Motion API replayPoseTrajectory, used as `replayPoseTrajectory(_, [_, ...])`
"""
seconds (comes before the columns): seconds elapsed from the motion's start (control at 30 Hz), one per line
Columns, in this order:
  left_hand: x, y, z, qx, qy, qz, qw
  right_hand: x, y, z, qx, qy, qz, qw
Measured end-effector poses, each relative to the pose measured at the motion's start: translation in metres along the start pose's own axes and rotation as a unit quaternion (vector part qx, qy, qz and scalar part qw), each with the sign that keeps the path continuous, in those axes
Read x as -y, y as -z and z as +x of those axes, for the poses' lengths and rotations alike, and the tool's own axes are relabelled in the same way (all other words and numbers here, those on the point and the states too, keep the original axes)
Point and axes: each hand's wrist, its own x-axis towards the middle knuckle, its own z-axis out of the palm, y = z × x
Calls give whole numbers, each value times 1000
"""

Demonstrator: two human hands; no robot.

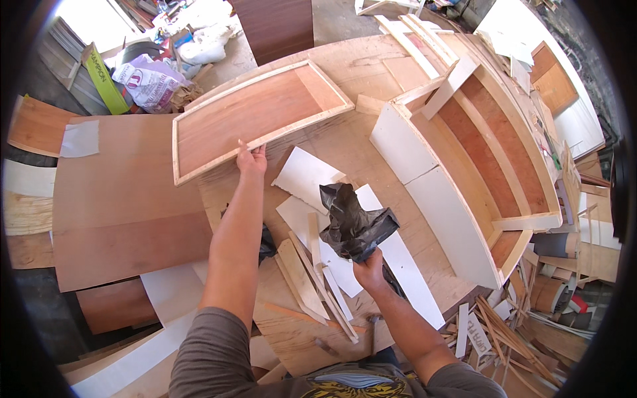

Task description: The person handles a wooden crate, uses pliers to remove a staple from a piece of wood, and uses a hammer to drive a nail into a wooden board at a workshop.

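Observation:
My left hand grips the near edge of a framed plywood panel, its fingertips over the pale wooden border. The panel is a long brown sheet with a thin light frame, slanting across the far side of the workbench. In my right hand is a crumpled black plastic bag, held above several white board pieces. Narrow wood strips lie loose between my forearms. Most of my right fingers are hidden behind the bag.
A white-sided wooden cabinet carcass with open compartments fills the bench's right side. Large brown plywood sheets lie at the left. Scrap strips pile up at the lower right. Sacks and clutter stand at the far left.

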Motion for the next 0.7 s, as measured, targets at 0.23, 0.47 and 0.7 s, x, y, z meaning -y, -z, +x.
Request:
replayPoseTrajectory(0.23, [-32,-36,-52,-4,-64,8,998,-26,-4,9,5,-3,-19,1000])
replayPoseTrajectory(0.47, [-65,-102,-195,119,-100,108,982,-15,-11,-10,-21,-3,14,1000])
replayPoseTrajectory(0.7, [8,-135,-365,157,-98,193,964,24,-12,-31,-20,-9,46,999])
